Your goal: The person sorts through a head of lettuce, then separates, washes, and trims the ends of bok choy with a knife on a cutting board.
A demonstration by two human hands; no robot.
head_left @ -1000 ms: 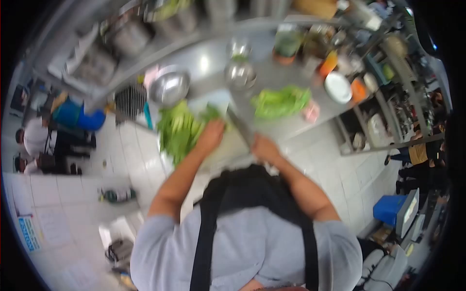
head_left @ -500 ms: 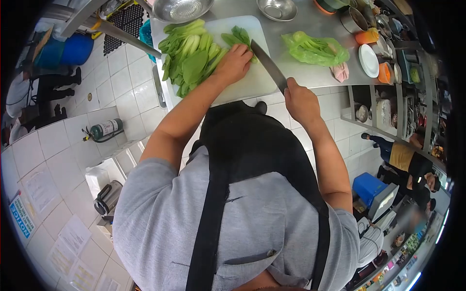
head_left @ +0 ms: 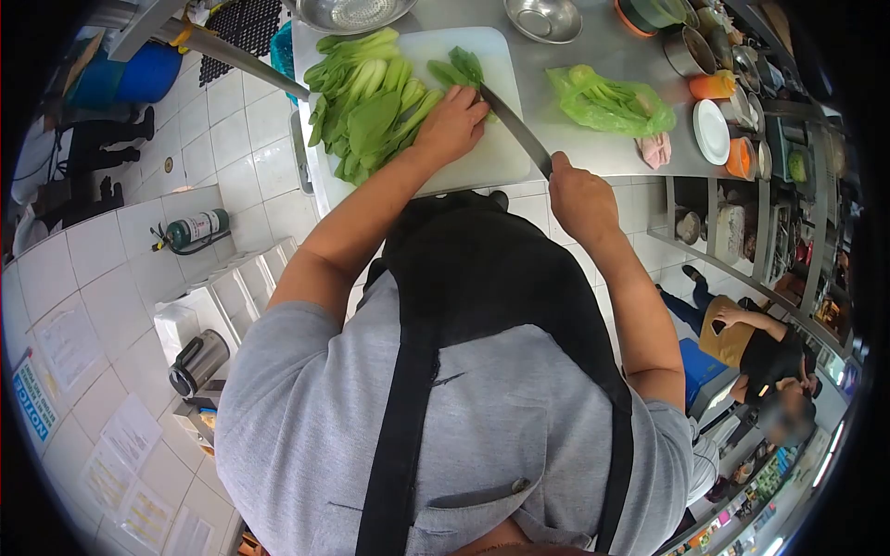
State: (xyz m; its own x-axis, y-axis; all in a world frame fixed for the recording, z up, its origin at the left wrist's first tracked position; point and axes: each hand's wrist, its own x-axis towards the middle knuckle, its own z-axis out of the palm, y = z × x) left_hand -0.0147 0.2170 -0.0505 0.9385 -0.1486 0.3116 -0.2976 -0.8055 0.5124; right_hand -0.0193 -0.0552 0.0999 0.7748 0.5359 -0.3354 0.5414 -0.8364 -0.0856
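Observation:
My right hand (head_left: 582, 195) grips the handle of a long kitchen knife (head_left: 521, 135). The blade slants up and left, its tip close to the fingers of my left hand (head_left: 451, 127). Those fingers are curled over bok choy on the white cutting board (head_left: 505, 165), mostly hiding the piece beneath. Just beyond the fingertips lie green leaf pieces (head_left: 456, 69). On the board's left side, beside my left hand and wrist, is a big heap of bok choy (head_left: 366, 107).
More greens in a green plastic bag (head_left: 612, 100) lie right of the board, near a pink cloth (head_left: 654, 150) and a white plate (head_left: 711, 132). Metal bowls (head_left: 545, 18) stand at the back. Another person (head_left: 742, 338) is at the far right.
The view has shifted slightly, moving the counter items a little right and down. Both hands and the knife keep nearly the same pose. The person at the right has moved closer.

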